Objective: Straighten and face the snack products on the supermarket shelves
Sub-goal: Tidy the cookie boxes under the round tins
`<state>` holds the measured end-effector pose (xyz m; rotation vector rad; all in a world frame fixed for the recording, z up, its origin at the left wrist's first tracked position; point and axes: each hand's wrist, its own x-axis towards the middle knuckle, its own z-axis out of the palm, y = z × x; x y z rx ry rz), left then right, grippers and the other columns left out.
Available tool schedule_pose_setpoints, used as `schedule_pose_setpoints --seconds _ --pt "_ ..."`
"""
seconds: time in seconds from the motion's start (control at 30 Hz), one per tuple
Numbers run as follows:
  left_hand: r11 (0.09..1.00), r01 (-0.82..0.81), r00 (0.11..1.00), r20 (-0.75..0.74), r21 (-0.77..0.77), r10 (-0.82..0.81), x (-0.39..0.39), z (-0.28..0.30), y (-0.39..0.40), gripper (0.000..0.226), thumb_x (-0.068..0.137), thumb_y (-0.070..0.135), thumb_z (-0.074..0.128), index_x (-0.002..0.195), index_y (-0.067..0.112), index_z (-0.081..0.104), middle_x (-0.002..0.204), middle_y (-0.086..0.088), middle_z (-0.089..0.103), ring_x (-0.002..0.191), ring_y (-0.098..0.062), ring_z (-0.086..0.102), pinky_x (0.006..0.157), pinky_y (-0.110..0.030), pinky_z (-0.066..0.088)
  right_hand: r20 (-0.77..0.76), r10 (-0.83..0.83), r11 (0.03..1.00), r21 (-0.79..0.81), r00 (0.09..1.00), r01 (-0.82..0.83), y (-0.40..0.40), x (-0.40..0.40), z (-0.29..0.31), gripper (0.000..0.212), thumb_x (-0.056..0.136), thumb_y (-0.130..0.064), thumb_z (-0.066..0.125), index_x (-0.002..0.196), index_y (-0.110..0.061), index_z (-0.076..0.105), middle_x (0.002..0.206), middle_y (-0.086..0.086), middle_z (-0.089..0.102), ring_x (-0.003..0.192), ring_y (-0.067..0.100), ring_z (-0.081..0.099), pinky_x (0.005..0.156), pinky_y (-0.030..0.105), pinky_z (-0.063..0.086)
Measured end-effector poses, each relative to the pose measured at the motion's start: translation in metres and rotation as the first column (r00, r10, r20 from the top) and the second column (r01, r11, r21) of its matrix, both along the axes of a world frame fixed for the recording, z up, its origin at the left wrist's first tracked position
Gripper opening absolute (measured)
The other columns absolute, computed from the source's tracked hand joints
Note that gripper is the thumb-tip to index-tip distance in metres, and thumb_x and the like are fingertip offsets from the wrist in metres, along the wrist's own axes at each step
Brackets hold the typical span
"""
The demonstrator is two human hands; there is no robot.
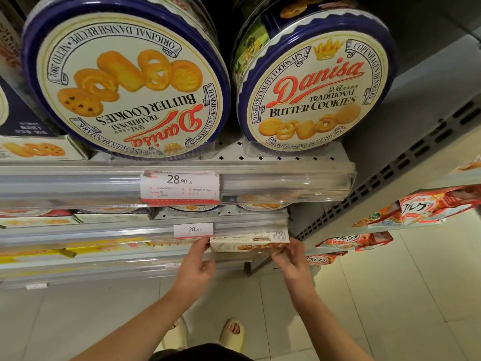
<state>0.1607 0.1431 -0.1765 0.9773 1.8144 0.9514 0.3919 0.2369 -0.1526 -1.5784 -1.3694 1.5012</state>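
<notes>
Below tins, both hands [200,259] gripping box [250,242]

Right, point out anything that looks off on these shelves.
On the top shelf, the left Danisa tin faces out upside down, its lettering inverted, while the right Danisa tin beside it reads nearly upright. Nothing looks spilled or damaged.

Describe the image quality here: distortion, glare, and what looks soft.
Head view: wide-angle distortion bulges the two cookie tins, the left tin with its label upside down; the clear shelf strip carries pale glare; the box held between the left hand and right hand is soft, its print unreadable; the upper right corner is dark.
</notes>
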Motion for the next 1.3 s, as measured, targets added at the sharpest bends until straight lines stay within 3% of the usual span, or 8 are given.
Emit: schedule_pose_setpoints --seconds 0.17,0.33,0.53,0.8,0.9,0.97,1.07,1.3 --pt "0.997 0.077 0.987 0.146 -0.024 -0.073 0.000 0.013 0.000 0.070 0.098 0.000 0.053 0.137 0.055 0.034 0.147 0.021 0.043 0.127 0.018 0.044 0.103 -0.018 0.041 -0.004 -0.017 1.000 -0.015 1.000 0.017 0.012 -0.013 -0.005 0.050 0.087 -0.023 0.071 0.131 -0.027 0.048 0.125 0.001 0.063 0.121 0.020 0.059 0.105 0.038 0.045" --pt "0.977 0.149 0.979 0.159 -0.150 -0.125 -0.006 0.011 0.007 0.077 0.099 0.009 0.058 0.159 0.035 0.018 0.163 0.008 0.029 0.087 0.030 0.049 0.098 -0.022 0.036 0.029 -0.070 0.989 -0.128 0.997 0.073 0.030 -0.020 -0.014 0.064 0.096 -0.014 0.067 0.152 -0.025 0.038 0.145 0.000 0.053 0.135 0.023 0.048 0.116 0.042 0.035" --pt "0.986 0.105 0.985 0.151 -0.127 -0.085 -0.007 0.009 0.017 0.065 0.098 0.013 0.059 0.151 0.036 0.031 0.160 0.006 0.036 0.148 -0.011 0.033 0.115 -0.034 0.034 0.131 -0.019 0.997 -0.069 0.991 0.028 0.043 -0.032 -0.014 0.066 0.094 -0.019 0.069 0.152 -0.022 0.038 0.146 0.001 0.054 0.136 0.026 0.049 0.117 0.048 0.036" --pt "0.984 -0.025 0.967 0.247 -0.177 0.069 -0.009 -0.011 0.021 0.052 0.098 0.007 0.060 0.140 0.033 0.043 0.144 0.008 0.049 0.134 -0.011 0.047 0.096 -0.029 0.044 -0.052 -0.003 0.999 -0.053 0.999 0.000 0.034 -0.023 -0.026 0.064 0.085 -0.026 0.070 0.145 -0.031 0.049 0.136 -0.008 0.064 0.128 0.013 0.059 0.109 0.037 0.043" --pt "0.952 -0.163 0.886 0.387 -0.257 0.256 -0.007 -0.020 0.023 0.039 0.103 0.014 0.057 0.140 0.022 0.051 0.143 -0.002 0.055 0.121 -0.018 0.057 0.096 -0.039 0.049 -0.072 -0.042 0.990 -0.137 0.996 0.032 0.033 -0.023 -0.033 0.053 0.092 -0.014 0.067 0.142 -0.027 0.053 0.131 -0.006 0.066 0.124 0.016 0.060 0.109 0.031 0.045" --pt "0.906 -0.284 0.759 0.504 -0.314 0.412 -0.006 -0.027 0.026 0.034 0.107 0.029 0.050 0.138 0.017 0.055 0.143 -0.007 0.057 0.127 -0.026 0.056 0.094 -0.046 0.051 -0.076 -0.082 0.985 -0.156 0.994 0.069 0.034 -0.023 -0.036 0.043 0.096 -0.008 0.063 0.134 -0.027 0.056 0.120 -0.009 0.066 0.111 0.013 0.060 0.087 0.007 0.047" --pt "0.843 -0.351 0.578 0.614 -0.407 0.537 -0.005 -0.028 0.034 0.046 0.108 0.041 0.037 0.145 0.017 0.050 0.148 -0.011 0.053 0.136 -0.034 0.048 0.097 -0.054 0.047 -0.112 -0.080 0.975 -0.216 0.990 0.055 0.035 -0.026 -0.034 0.040 0.099 -0.011 0.062 0.130 -0.034 0.052 0.118 -0.021 0.059 0.106 0.003 0.056 0.073 0.003 0.043" --pt "0.872 -0.328 0.613 0.620 -0.363 0.489 0.003 -0.017 0.046 0.033 0.110 0.032 0.032 0.120 0.015 0.059 0.145 -0.019 0.050 0.127 -0.028 0.053 0.099 -0.053 0.045 -0.069 -0.103 0.970 -0.229 0.992 0.085 0.044 -0.026 -0.050 0.040 0.098 -0.003 0.059 0.125 -0.029 0.048 0.111 -0.011 0.059 0.109 0.018 0.057 0.089 0.023 0.042"
